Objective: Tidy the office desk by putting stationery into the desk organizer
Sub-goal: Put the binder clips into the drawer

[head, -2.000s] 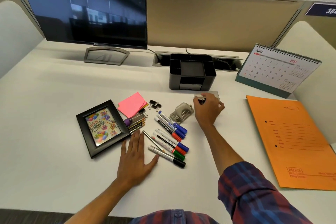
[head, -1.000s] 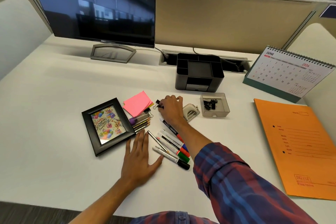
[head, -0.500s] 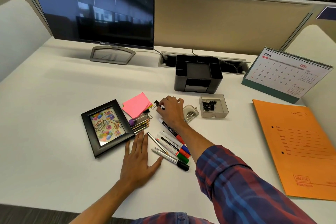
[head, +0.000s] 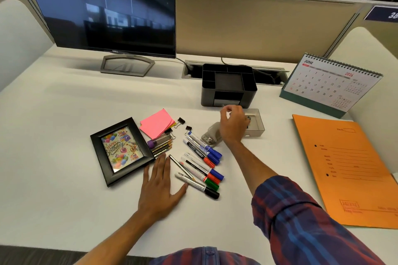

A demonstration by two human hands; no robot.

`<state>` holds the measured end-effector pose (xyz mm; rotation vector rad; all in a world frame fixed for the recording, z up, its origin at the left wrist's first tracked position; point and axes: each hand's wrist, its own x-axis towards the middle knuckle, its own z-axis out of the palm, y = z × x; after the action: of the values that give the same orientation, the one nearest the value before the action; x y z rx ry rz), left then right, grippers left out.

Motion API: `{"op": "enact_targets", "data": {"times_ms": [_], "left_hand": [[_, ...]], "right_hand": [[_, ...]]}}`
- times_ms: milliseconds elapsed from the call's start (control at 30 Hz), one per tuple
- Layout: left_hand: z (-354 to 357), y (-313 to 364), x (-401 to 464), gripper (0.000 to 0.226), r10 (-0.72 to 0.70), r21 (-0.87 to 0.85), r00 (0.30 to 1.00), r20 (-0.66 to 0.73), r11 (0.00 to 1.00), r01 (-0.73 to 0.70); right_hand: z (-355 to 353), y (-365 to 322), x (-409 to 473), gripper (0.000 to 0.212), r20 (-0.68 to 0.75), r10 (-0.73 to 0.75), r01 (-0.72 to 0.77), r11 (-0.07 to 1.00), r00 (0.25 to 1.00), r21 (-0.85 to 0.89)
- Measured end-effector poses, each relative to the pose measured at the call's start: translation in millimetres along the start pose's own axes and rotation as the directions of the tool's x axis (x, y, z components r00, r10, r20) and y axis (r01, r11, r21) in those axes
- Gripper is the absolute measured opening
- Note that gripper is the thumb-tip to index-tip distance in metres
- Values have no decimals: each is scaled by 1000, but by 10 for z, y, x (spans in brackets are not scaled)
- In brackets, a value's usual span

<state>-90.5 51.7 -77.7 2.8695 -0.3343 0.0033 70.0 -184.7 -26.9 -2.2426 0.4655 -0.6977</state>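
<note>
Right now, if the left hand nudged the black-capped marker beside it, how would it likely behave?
The black-capped marker looks round-barrelled and lies flat on the smooth desk, so it would probably roll. It looks stiff and light. It touches the neighbouring green-capped marker, which might shift too.

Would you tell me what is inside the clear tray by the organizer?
Black binder clips show inside the clear tray; the right hand above it covers the rest.

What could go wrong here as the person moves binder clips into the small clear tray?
1. The right hand works directly above the stapler; its wrist could knock it into the markers.
2. The clear tray looks light, so it might slide.
3. Loose binder clips could be missed beside the sticky notes.
</note>
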Motion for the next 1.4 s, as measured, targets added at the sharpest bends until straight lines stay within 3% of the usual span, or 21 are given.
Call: {"op": "enact_targets", "data": {"times_ms": [133,300,400,533,700,767,1000,1233,1400], "left_hand": [[3,2,-1,90,3,17,1000,-3,1000,-3],[3,-4,-3,91,-2,31,1000,9,1000,2],[8,-5,-3,91,1,28,1000,10,1000,-2],[3,-6,-4,90,3,13,1000,5,1000,-4],[-10,-1,-5,91,1,1,1000,11,1000,-1],[-8,1,-6,91,0,-2,1000,7,1000,0],[-9,9,-1,92,-5,-7,1000,-1,1000,5],[-10,14,-1,91,-12,-11,1000,6,1000,12],[-1,6,3,91,-12,-19,1000,11,1000,12]], "right_hand": [[-173,241,111,22,-77,60,-66,995,995,-78],[-324,458,146,30,-19,124,-124,963,992,-240],[-290,425,93,37,0,121,-117,964,993,-240],[-107,154,-4,38,57,-36,45,984,998,-170],[109,-212,-149,29,231,-222,258,956,947,-137],[181,-298,-218,27,307,-231,284,949,923,-140],[378,-456,-369,38,580,-112,400,826,807,-397],[461,-650,-391,27,565,-52,395,767,823,-506],[487,-634,-380,25,491,-56,275,881,869,-385]]}}
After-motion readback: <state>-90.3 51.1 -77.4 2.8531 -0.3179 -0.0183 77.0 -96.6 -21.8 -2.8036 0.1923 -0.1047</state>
